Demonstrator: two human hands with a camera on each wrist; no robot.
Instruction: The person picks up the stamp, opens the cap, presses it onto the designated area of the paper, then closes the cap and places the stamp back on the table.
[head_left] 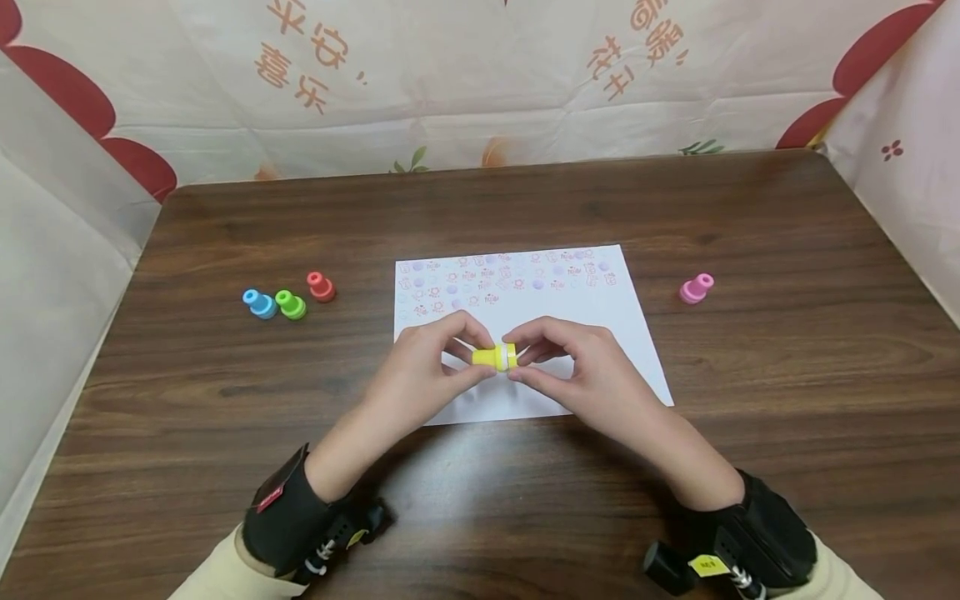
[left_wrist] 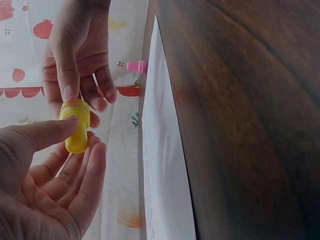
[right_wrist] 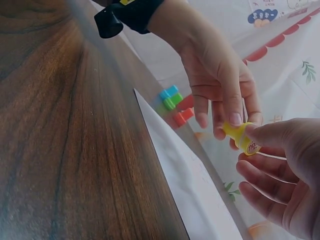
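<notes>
Paper (head_left: 547, 304) spreads beneath me in the head view, prints (head_left: 491, 268) along its twelve o'clock side; above it my left hand (head_left: 416, 367) pinches the yellow stamp (head_left: 485, 357) by its narrow end and my right hand (head_left: 587, 362) by its wide end, perhaps to hold it level and steady; the blue stamp (head_left: 261, 305), green stamp (head_left: 291, 305) and red stamp (head_left: 322, 287) sit between nine and ten o'clock, the pink stamp (head_left: 697, 288) between two and three, all seemingly placed off the paper to leave it free.

In the left wrist view my left thumb presses the barrel, fingers underneath, parted only by its thickness.

In the right wrist view my right thumb grips the wide end, printed face toward four o'clock; my lower fingers spread clear of it.
</notes>
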